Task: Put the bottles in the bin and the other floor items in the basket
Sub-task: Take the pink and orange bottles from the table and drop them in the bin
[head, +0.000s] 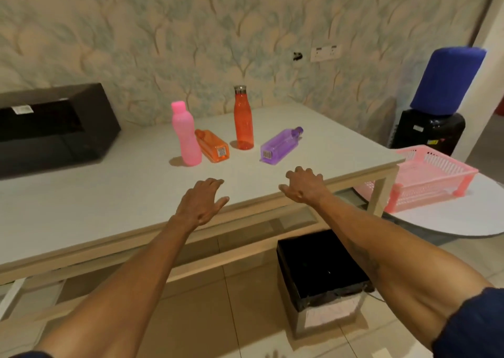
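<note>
Two empty hands [201,202], one bin [321,270], four bottles [243,118].

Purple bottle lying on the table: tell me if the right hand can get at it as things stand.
Probably yes. The right hand hovers open just short of the purple bottle, with only bare table between them.

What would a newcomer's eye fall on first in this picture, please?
Four bright bottles on the table: pink and red upright, orange and purple lying down. Both empty hands, left and right, reach toward them. A black-lined bin stands on the floor below, a pink basket at right.
</note>
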The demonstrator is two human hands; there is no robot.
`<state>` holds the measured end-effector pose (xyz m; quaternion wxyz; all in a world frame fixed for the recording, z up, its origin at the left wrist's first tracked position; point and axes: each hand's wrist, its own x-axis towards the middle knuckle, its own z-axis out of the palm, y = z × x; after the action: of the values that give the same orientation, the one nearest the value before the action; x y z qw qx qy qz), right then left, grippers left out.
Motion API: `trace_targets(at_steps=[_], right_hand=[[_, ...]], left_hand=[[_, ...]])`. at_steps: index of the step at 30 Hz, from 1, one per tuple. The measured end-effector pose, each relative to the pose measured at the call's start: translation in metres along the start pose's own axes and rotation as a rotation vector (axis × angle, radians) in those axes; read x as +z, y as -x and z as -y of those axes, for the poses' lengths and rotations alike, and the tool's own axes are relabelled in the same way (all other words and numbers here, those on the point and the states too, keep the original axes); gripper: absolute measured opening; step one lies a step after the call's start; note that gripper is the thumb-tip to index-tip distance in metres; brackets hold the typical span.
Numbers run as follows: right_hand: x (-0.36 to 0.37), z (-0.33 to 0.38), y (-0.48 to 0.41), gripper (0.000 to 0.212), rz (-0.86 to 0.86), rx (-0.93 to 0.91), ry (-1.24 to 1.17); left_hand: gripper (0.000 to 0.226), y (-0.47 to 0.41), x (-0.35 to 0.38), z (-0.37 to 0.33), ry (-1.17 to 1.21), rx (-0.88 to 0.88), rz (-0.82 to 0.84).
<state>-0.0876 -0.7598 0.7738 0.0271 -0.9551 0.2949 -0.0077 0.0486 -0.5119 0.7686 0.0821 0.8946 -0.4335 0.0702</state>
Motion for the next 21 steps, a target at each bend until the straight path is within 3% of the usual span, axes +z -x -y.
trace_targets(at_steps=[10,21], right_hand=[[-0.063,0.057,-0.041,0.051,-0.102,-0.071,-0.11],[-0.061,0.11,-0.162,0.055,-0.089,-0.185,-0.215]], left_hand=[[0.061,-0.032,-0.076,0.067,0.039,-0.213,-0.107],[0.086,-0.129,-0.032,0.105,0.348,-0.52,-0.163]])
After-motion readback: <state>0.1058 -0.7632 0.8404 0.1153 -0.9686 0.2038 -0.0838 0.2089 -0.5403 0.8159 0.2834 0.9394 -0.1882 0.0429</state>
